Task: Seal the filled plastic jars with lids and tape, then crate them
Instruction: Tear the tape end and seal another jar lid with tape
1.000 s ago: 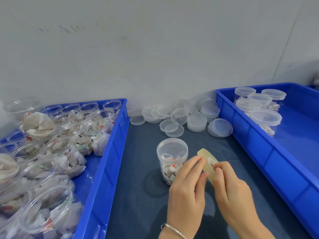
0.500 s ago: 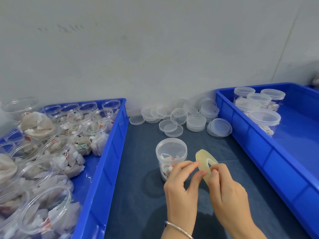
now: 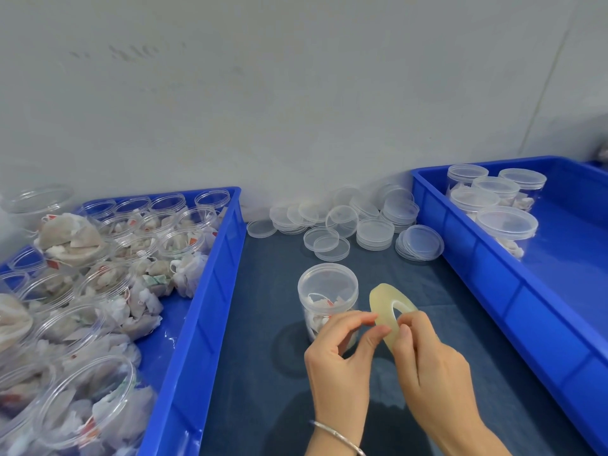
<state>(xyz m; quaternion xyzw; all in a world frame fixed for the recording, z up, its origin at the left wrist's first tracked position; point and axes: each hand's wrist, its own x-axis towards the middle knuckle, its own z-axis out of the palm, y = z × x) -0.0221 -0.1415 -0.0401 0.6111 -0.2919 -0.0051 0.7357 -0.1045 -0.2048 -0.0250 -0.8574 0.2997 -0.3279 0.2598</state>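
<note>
Both hands pinch tape roll (image 3: 387, 311) | left fingers (image 3: 373, 335) at its edge | lidded jar (image 3: 327, 296) behind

A dark blue cloth surface (image 3: 263, 324) covers the work area and shows faint creases. Behind it stands a pale grey wall (image 3: 296, 93), matt in finish, with a row of faint dark scuff marks (image 3: 128, 52) at upper left. A thin vertical seam line (image 3: 544, 90) runs down the wall at right. A slim silver bangle (image 3: 335, 434) sits at the lower edge of view. At far right edge, a blurred metallic object (image 3: 603, 153) cannot be identified.
</note>
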